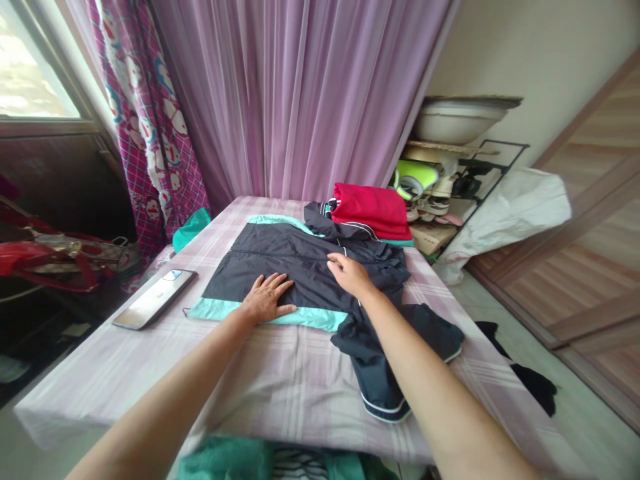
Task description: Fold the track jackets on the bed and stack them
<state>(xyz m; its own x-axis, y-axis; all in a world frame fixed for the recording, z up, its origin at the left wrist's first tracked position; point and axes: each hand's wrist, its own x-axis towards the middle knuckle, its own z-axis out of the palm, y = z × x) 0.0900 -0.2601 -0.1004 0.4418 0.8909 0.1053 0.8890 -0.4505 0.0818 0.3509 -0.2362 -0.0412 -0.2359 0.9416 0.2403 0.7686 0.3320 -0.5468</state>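
Note:
A dark jacket [295,257] with mint-green side bands lies spread on the table, its zip line running lengthwise across the middle. On its near half, by the mint band, my left hand [269,298] rests flat with the fingers spread. My right hand [351,275] is over the upper front near the zip line, thumb and fingers drawn together; what they pinch, if anything, is hidden. One dark sleeve [377,373] with white trim at its cuff hangs toward the near side, partly behind my right forearm. The hood lies at the far right of the jacket.
A folded red garment [370,210] sits on other cloth behind the jacket. To the left lies a phone [156,299] on the checked tablecloth [280,380]. A rack with a basin [460,120] and shoes stands right of the table, a white bag [515,207] beside it.

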